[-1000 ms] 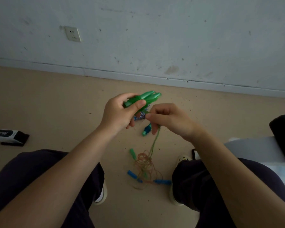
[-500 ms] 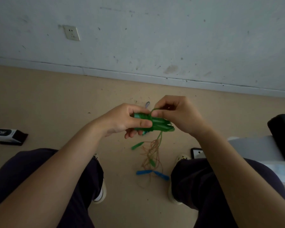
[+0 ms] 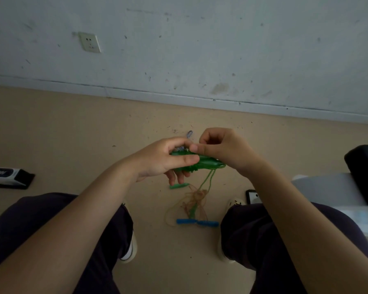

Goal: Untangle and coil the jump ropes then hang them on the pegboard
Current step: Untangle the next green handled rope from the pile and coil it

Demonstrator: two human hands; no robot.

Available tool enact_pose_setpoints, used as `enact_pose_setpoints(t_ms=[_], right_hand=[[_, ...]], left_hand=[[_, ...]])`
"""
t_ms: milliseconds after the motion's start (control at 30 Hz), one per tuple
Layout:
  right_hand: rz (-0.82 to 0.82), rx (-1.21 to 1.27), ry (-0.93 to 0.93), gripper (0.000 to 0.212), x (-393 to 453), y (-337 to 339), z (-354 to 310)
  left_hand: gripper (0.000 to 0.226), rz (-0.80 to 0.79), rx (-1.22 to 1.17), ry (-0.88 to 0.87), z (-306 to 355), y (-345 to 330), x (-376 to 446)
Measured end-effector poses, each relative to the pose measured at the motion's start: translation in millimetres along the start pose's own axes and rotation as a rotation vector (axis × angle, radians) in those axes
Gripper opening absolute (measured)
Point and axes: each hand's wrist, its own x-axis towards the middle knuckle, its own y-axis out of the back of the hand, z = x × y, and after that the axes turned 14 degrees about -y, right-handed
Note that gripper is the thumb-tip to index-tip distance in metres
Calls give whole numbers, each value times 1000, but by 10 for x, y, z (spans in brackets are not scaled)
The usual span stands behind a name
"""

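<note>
My left hand [image 3: 164,161] grips the green jump rope handles [image 3: 206,163], which lie sideways in front of me. My right hand [image 3: 223,149] pinches something at the top of the handles, beside a black-and-white patterned band [image 3: 189,134]. A thin green cord [image 3: 208,179] hangs from the handles down to a tangle of tan cord [image 3: 194,200] on the floor. In that tangle lie a loose green handle [image 3: 179,186] and two blue handles [image 3: 197,222]. No pegboard is in view.
I sit with my knees apart, shoes [image 3: 129,251] on the tan floor. A black-and-white box [image 3: 9,176] lies at the left. A phone [image 3: 251,196], a grey sheet [image 3: 331,187] and a black object [image 3: 363,166] are at the right. A wall with a socket [image 3: 89,42] stands ahead.
The green handles turned from pointing up to lying sideways and dropped a little. My right hand moved up from the cord to the top of the handles.
</note>
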Motion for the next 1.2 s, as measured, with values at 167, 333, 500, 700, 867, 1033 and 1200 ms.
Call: enact_pose_setpoints(t_ms=[167,333,500,700,867,1033,1200], right_hand=[[-77,65,-8,30,4,2,16],[-171,342,7,41,13,-18,29],[-133,355,19,38,-5,-99,22],[-78,172,-120,56,-34,-157,-28],[-111,4,-98,21,-72,-135,-45],[-63,69,139,23,-125,-36,-106],[89,-130,236,13,-113,20,-103]], left_hand=[[39,77,16,-20,-1,10,7],[55,271,-85,-98,0,0,47],[44,317,-127,-189,-26,11,42],[37,513,-43,-198,-90,-12,86],[24,749,75,-187,-105,131,114],[29,529,231,-105,-43,161,73],[38,158,213,8,57,140,15]])
